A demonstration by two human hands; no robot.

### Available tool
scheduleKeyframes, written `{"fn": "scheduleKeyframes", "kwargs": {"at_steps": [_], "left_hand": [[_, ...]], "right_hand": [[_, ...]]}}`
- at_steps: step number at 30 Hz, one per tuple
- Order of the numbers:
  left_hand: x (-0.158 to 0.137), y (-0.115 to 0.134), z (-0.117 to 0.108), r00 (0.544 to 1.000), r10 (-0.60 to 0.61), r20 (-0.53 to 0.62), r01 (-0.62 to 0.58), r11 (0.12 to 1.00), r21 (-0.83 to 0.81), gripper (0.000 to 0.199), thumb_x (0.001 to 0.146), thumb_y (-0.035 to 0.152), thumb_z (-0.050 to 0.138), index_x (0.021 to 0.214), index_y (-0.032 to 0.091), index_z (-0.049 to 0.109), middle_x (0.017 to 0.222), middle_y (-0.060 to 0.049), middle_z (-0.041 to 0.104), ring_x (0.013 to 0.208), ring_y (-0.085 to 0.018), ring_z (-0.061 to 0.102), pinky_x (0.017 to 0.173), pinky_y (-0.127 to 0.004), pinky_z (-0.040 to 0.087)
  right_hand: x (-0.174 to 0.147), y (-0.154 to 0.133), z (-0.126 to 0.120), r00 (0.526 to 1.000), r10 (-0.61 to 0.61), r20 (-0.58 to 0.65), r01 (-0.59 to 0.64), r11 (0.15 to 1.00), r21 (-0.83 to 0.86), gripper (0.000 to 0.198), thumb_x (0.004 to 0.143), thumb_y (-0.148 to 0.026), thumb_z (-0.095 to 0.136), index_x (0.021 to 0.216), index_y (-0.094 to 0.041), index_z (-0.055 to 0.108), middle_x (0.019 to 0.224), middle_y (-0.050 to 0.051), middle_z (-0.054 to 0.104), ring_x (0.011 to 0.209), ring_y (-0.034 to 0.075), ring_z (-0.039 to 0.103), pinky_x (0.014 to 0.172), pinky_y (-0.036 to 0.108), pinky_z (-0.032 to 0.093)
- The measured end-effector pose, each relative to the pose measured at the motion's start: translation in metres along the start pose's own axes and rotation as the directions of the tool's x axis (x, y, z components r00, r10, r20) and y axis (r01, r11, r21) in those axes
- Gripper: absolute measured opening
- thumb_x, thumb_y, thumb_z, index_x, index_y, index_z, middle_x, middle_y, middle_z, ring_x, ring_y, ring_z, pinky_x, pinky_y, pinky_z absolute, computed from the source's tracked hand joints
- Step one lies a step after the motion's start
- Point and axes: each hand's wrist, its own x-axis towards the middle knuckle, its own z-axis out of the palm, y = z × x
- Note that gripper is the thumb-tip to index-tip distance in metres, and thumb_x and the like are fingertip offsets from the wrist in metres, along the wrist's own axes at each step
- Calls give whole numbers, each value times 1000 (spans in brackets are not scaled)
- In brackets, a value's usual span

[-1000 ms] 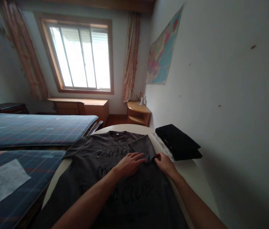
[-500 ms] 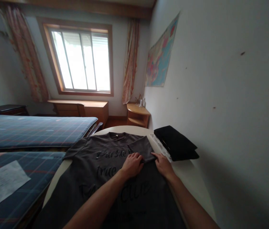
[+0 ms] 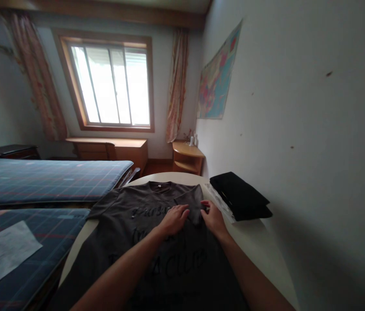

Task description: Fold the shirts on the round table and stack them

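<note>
A dark grey T-shirt (image 3: 130,237) with black lettering lies spread front up, neckline at the far end. Its right-side sleeve is folded inward over the chest. My left hand (image 3: 174,219) lies on the chest beside that sleeve, its fingers stretched out over the cloth. At the sleeve's outer edge is my right hand (image 3: 214,218), with thumb and fingers slightly apart and bent toward the shirt. Whether its fingertips touch the fabric is hard to tell.
The shirt lies on a round pale table (image 3: 273,255). Folded black cloth (image 3: 239,194) rests on clear plastic packaging (image 3: 219,198) near the right wall. Plaid mattresses (image 3: 52,179) stand to the left, one bearing a paper sheet (image 3: 5,255). Desks stand beyond.
My right hand has shifted left, and the folded sleeve's outer edge has come inward. My left hand has slid slightly left and toward me.
</note>
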Motion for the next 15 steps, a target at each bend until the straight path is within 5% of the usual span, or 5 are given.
{"fn": "scheduleKeyframes", "kwargs": {"at_steps": [4,8,11,15], "left_hand": [[14,-13,-23,982,-145,-119,143,989,-28,49,103,37,26,140,18,53,136,-9,62,126,-21,57,105,-32,43],[17,-24,-31,977,-203,-70,203,979,-9,45,97,38,44,138,22,56,118,-6,72,107,-21,68,91,-29,51],[13,-27,-25,977,-213,-12,213,976,45,37,91,38,57,124,25,68,114,-6,74,109,-24,67,94,-31,49],[11,-26,-13,976,-219,-12,219,969,111,35,90,36,58,122,26,70,119,-8,72,118,-29,61,102,-40,44]], "right_hand": [[-19,-36,18,955,-147,258,121,986,114,42,73,-8,52,113,-18,61,114,9,68,101,21,66,95,35,49],[-51,-54,19,863,-238,445,224,971,85,51,69,-6,56,118,-19,59,130,10,60,115,21,60,100,32,46],[-73,-61,2,855,-166,492,257,959,-122,44,75,-15,62,119,-18,59,122,11,62,112,23,60,97,33,45],[-96,-66,-23,848,85,523,205,857,-472,28,83,-31,63,107,-17,62,105,12,69,97,29,66,82,36,47]]}}
